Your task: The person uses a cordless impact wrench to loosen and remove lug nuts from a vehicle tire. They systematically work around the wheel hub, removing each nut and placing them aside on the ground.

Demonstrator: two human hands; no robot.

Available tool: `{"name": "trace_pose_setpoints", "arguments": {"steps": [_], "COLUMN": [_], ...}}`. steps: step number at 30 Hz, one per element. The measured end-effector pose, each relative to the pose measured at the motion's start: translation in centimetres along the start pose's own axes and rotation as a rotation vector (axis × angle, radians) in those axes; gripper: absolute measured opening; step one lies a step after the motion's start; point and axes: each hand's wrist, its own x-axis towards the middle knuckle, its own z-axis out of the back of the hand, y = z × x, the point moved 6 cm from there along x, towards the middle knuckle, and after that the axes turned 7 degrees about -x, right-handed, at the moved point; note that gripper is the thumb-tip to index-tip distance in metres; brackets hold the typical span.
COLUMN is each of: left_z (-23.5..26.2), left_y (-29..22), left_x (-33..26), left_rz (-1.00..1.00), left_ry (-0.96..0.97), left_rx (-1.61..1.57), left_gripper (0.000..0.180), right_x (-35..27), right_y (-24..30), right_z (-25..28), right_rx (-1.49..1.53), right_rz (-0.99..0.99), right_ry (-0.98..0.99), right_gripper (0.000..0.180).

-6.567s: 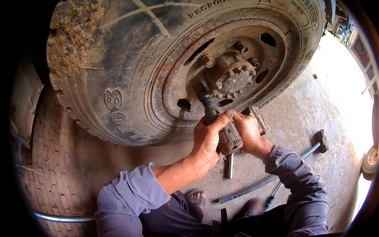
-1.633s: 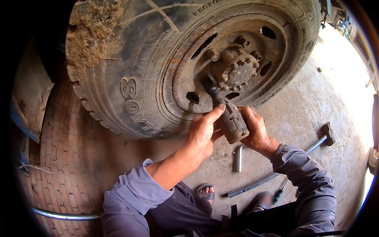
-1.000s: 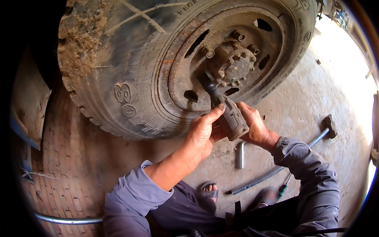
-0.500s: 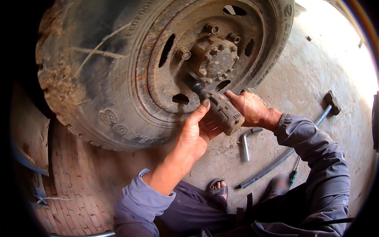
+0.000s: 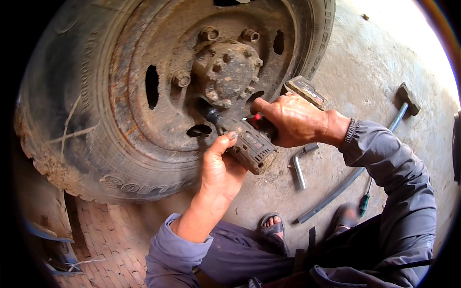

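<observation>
Impact wrench (image 5: 249,144) clasped between right hand (image 5: 293,120) on grip and left hand (image 5: 221,168) under body, socket seemingly on a wheel (image 5: 158,91) nut.

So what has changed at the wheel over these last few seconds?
The dark cordless impact wrench has swung: its socket now points up-left at a lower lug nut beside the rusty hub, and the view has shifted so the wheel sits left. The right hand still grips the handle; the left hand still supports the body. The bent grey bar and the long-handled hammer stay on the concrete.
</observation>
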Motion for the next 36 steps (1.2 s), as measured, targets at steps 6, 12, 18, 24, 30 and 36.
{"name": "trace_pose_setpoints", "arguments": {"steps": [6,12,18,24,30,36], "left_z": [-0.2,-0.6,-0.7,0.0,-0.3,-0.8], "left_y": [0.0,-0.1,0.3,0.0,-0.1,0.0], "left_x": [-0.1,0.2,-0.1,-0.2,-0.4,-1.1], "left_rz": [-0.028,-0.031,0.007,-0.045,-0.04,-0.012], "left_ry": [-0.063,0.014,0.002,-0.036,-0.03,-0.014], "left_rx": [0.104,0.108,0.053,0.072,0.083,0.094], "left_gripper": [0.045,0.045,0.033,0.039,0.032,0.03], "right_x": [0.0,0.0,-0.1,0.1,0.3,0.1], "right_y": [-0.4,-0.1,0.0,1.0,1.1,1.1], "right_z": [-0.4,-0.5,-1.7,-1.8,-1.7,-3.4], "right_rx": [-0.04,-0.063,-0.06,-0.099,-0.142,-0.004], "right_rz": [0.019,0.024,0.036,0.013,-0.058,-0.084], "right_ry": [-0.039,-0.058,-0.023,-0.008,0.08,0.071], "right_gripper": [0.033,0.033,0.035,0.032,0.033,0.037]}}
